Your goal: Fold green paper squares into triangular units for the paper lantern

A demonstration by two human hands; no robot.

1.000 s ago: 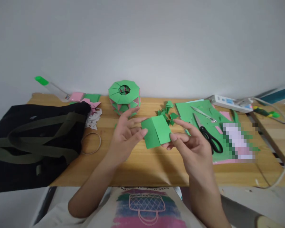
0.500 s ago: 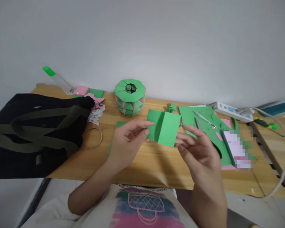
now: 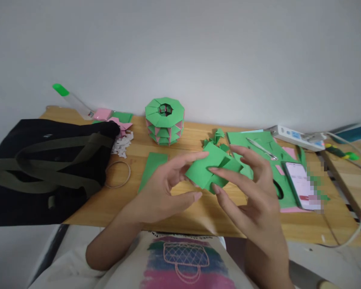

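A folded sheet of green paper is held up over the table, tilted, with flaps showing on its right side. My right hand grips its lower right part between thumb and fingers. At the upper left edge, my left hand has its index finger along the paper, with its thumb apart below and other fingers partly hidden behind. Under my left hand lies a flat green paper strip. Beyond the hands stands a round green and pink folded-paper structure.
A black bag covers the table's left side, beside a thin ring and white paper scraps. Green sheets, a pen, a phone and a power strip lie right. Small green folded pieces sit behind the hands.
The green paper has been turned, from nearly upright to diagonal. My right fingers have moved left onto its front, and my left thumb has come away from it.
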